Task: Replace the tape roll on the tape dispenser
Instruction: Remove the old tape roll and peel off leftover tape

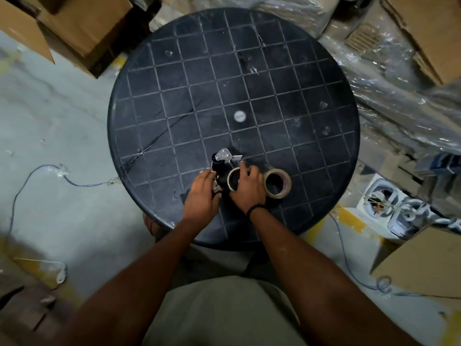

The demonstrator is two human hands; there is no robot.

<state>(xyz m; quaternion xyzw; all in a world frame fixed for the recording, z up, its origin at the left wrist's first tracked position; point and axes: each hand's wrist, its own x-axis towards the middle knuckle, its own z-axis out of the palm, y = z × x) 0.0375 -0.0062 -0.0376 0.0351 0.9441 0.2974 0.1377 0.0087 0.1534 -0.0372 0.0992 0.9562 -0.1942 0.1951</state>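
A black tape dispenser (pixel 220 168) with a shiny metal blade end lies on the round black table (pixel 249 83) near its front edge. My left hand (pixel 202 193) presses down on the dispenser's near end. My right hand (pixel 247 188) grips a thin, nearly bare cardboard roll (pixel 232 179) that sits at the dispenser's hub. A fuller roll of brown tape (pixel 277 183) lies flat on the table just right of my right hand, touching nothing but the table.
Cardboard boxes (pixel 82 28) stand beyond the table at the back left, and plastic-wrapped bundles (pixel 399 96) crowd the right. A thin blue cable (pixel 30 181) trails over the floor at left. Another box (pixel 424 265) sits at the lower right.
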